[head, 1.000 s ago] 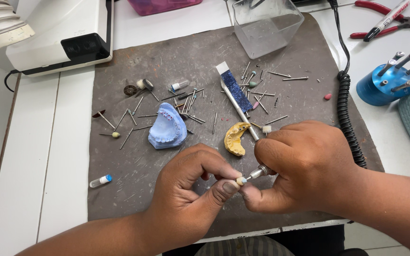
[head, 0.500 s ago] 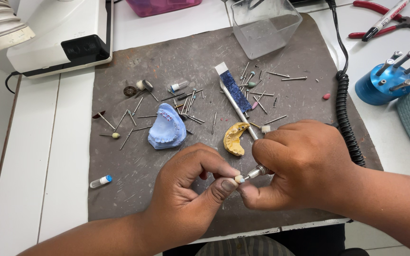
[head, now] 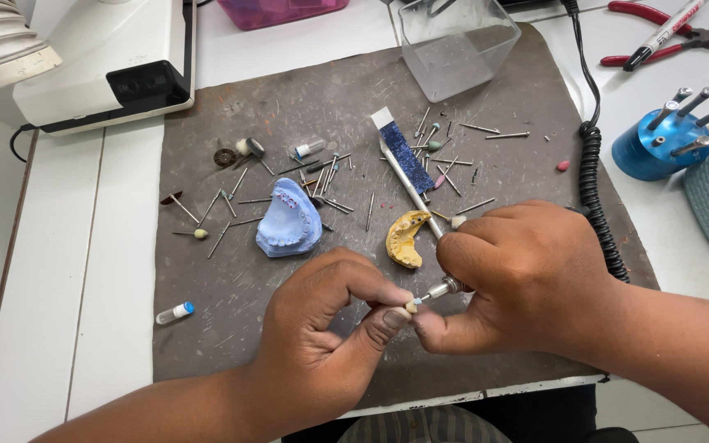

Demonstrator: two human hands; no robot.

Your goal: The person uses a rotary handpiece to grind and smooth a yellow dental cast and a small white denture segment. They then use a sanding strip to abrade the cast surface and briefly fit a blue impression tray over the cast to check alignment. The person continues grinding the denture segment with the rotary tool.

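1. Both hands work close together over the near edge of a grey mat. Left hand pinches a small pale tooth-like piece between thumb tip and curled forefinger; the remaining fingers are folded in.
2. Right hand is closed in a fist-like grip around a slim metal handpiece, of which only the front end shows. The handpiece tip meets the pale piece.
3. Thumbs of the two hands touch just beneath the pale piece.
4. Location of the piece: held above the mat's near portion, between the two hands, just in front of a yellow dental cast.
5. Blue dental cast lies on the mat to the left of the yellow one, apart from it.
6. Numerous thin metal burs are scattered across the middle of the mat. A blue abrasive strip lies among them, beside a long thin rod.
7. Clear plastic box stands at the mat's far edge.
8. Black coiled cord runs down the mat's right side toward the right hand.
9. Blue round stand with upright pegs sits on the white table right of the mat; red pliers and a marker lie beyond it.
10. Small capped vial lies at the mat's left edge.
11. White machine occupies the far left corner.
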